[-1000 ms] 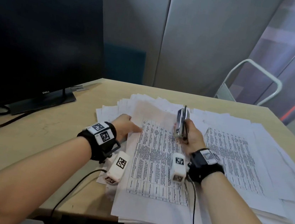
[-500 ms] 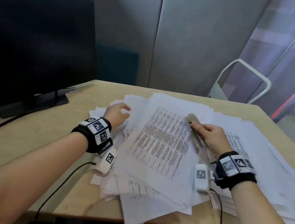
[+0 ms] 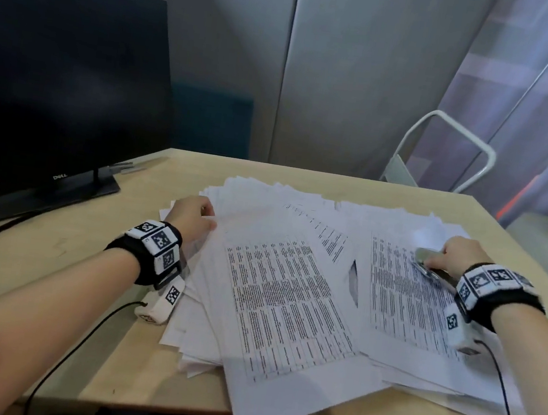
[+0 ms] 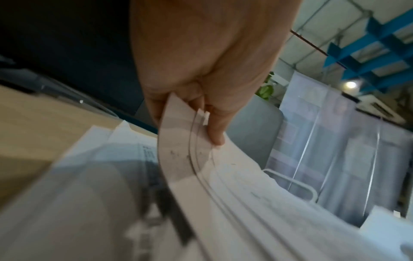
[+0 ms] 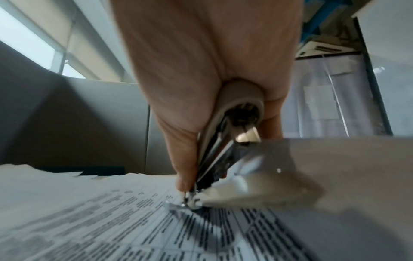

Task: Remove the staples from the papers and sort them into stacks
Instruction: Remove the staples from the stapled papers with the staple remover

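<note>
Printed sheets lie in two loose piles on the wooden table (image 3: 35,257): a left pile (image 3: 282,298) and a right pile (image 3: 406,299). My left hand (image 3: 195,215) pinches the upper left corner of a few sheets of paper (image 4: 187,137) from the left pile, thumb and fingers curled on them. My right hand (image 3: 456,260) grips a metal staple remover (image 3: 426,260). In the right wrist view the staple remover (image 5: 223,141) points its tip down onto the printed top sheet (image 5: 134,220) of the right pile.
A black monitor (image 3: 59,88) stands on its stand at the table's left, with cables trailing off left. A white metal chair frame (image 3: 445,149) stands behind the far right corner. Grey partition panels close off the back. Papers overhang the table's front edge.
My right hand moved right with the staple remover and lowered it onto the right pile. The sheet held in the middle now lies flat. My left hand took the left pile's corner.
</note>
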`<state>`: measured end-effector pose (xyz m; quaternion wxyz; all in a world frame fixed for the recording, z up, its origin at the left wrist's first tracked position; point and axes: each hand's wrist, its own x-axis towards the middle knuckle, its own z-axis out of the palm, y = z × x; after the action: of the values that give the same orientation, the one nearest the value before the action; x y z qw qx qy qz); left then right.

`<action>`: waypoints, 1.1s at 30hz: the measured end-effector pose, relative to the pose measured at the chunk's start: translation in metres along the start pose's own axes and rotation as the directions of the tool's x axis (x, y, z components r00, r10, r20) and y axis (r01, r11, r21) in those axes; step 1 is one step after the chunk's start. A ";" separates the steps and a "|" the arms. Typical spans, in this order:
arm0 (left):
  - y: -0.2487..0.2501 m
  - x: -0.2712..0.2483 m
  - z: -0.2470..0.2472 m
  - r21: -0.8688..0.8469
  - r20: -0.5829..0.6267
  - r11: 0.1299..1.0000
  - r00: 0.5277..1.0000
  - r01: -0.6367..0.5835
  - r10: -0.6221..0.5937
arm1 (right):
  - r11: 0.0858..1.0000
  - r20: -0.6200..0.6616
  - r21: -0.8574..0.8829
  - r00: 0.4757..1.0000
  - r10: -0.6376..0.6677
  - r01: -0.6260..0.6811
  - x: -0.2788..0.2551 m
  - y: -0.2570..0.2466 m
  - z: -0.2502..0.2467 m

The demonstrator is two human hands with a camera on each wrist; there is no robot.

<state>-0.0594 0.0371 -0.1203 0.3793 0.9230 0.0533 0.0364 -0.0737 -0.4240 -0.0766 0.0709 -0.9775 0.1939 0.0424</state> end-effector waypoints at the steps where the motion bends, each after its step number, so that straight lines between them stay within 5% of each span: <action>1: 0.004 0.001 0.001 -0.048 0.001 0.999 1.000 -0.014 0.015 | 1.000 -0.008 -0.011 1.000 0.012 -0.012 0.000 -0.003 0.001; 4: 0.017 0.004 0.001 -0.408 -0.027 0.913 0.999 0.022 -0.036 | 1.000 -0.056 0.011 0.998 0.002 -0.002 -0.003 -0.022 0.001; 6: 0.024 0.004 0.003 -0.729 0.106 0.646 0.970 0.227 -0.220 | 0.991 -0.088 0.090 0.992 -0.092 0.100 -0.015 -0.045 -0.003; 8: 0.026 0.003 0.007 -0.823 0.362 0.340 0.881 0.456 -0.305 | 0.964 -0.151 0.155 0.970 -0.191 0.215 -0.028 -0.070 -0.003; 9: 0.024 0.003 0.011 -0.805 0.431 0.289 0.846 0.518 -0.315 | 0.946 -0.188 0.180 0.954 -0.236 0.269 -0.037 -0.083 -0.002; 12: 0.021 -0.005 0.020 -0.701 0.492 0.421 0.818 0.576 -0.298 | 0.875 -0.263 0.198 0.883 -0.388 0.443 -0.062 -0.124 0.005; 14: 0.016 -0.004 0.024 -0.643 0.433 0.550 0.845 0.533 -0.313 | 0.819 -0.256 0.189 0.832 -0.492 0.542 -0.075 -0.149 0.011; 16: 0.013 -0.002 0.027 -0.612 0.381 0.629 0.875 0.480 -0.297 | 0.784 -0.133 0.293 0.835 -0.534 0.548 -0.084 -0.171 0.018; 20: 0.009 0.004 0.034 -0.560 0.302 0.694 0.892 0.452 -0.338 | 0.764 0.080 0.346 0.794 -0.603 0.545 -0.084 -0.202 0.043; 25: 0.006 0.012 0.041 -0.399 0.218 0.823 0.914 0.404 -0.342 | 0.758 0.093 0.307 0.774 -0.626 0.576 -0.077 -0.222 0.055; 33: 0.006 0.020 0.038 -0.265 0.248 0.887 0.916 0.378 -0.316 | 0.732 0.102 0.253 0.735 -0.670 0.633 -0.066 -0.236 0.065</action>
<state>-0.0354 0.0086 -0.1422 0.5220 0.8269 0.1738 -0.1166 -0.0476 -0.1736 -0.1043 0.1975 -0.9622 -0.1666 0.0859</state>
